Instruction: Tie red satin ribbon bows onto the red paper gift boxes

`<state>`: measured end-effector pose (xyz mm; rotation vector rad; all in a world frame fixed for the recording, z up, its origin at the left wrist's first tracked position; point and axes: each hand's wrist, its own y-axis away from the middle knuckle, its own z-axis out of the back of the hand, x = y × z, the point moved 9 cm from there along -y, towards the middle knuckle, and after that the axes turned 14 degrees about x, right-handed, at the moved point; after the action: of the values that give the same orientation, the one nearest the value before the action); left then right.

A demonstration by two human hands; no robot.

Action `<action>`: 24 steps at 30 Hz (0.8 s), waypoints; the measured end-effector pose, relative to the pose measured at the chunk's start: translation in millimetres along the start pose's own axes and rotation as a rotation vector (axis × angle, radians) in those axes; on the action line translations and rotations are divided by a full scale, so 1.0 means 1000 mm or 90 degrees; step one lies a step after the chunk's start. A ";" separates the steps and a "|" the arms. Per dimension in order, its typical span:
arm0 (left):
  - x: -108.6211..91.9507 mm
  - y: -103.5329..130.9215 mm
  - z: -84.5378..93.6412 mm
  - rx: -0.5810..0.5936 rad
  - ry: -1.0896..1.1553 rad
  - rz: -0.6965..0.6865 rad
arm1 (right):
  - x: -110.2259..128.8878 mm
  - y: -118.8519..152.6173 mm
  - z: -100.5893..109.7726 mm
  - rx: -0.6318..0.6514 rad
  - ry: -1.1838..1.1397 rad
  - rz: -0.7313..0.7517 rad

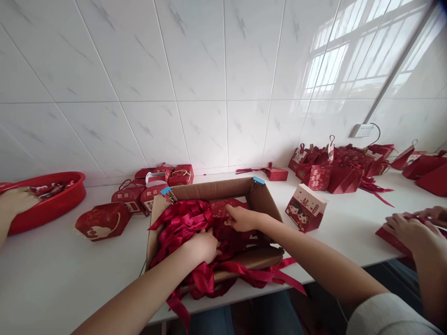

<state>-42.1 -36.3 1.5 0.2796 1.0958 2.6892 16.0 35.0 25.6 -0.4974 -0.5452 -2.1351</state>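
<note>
A brown cardboard box (216, 190) sits on the white table, full of red ribbons (181, 221) and flat red paper pieces (223, 208). Both my hands are inside it. My left hand (202, 246) is buried in the ribbons, fingers curled around them. My right hand (242, 218) pinches a flat red piece near the box's middle. Ribbon ends spill over the near edge of the box and off the table.
A red basin (52, 204) stands at far left with another person's hand (14, 201) at it. Folded red gift boxes (153, 184) lie behind the carton, one printed box (307, 207) to its right, many more (342, 170) at back right. Another person's hands (412, 228) work at right.
</note>
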 end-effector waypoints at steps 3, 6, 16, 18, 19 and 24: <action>0.001 -0.001 0.000 -0.012 0.016 -0.003 | -0.002 0.013 0.019 -0.081 -0.084 0.010; 0.002 -0.004 -0.001 -0.019 0.032 -0.021 | -0.005 0.025 0.033 -0.142 -0.174 0.024; 0.010 0.048 0.037 -0.167 0.066 -0.127 | 0.042 0.113 0.091 -0.365 -0.274 0.171; 0.015 0.086 0.040 -0.334 0.074 -0.153 | 0.045 0.148 0.094 -0.436 -0.276 0.177; 0.016 0.104 0.035 -0.406 0.064 -0.160 | 0.044 0.167 0.092 -0.474 -0.285 0.180; 0.038 0.128 -0.020 -0.647 -0.055 -0.039 | 0.010 0.263 0.041 -0.699 -0.304 0.107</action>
<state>-100.7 -127.9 80.8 0.1567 -0.3424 2.7420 231.6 -91.6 118.2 -1.6019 0.4900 -1.9902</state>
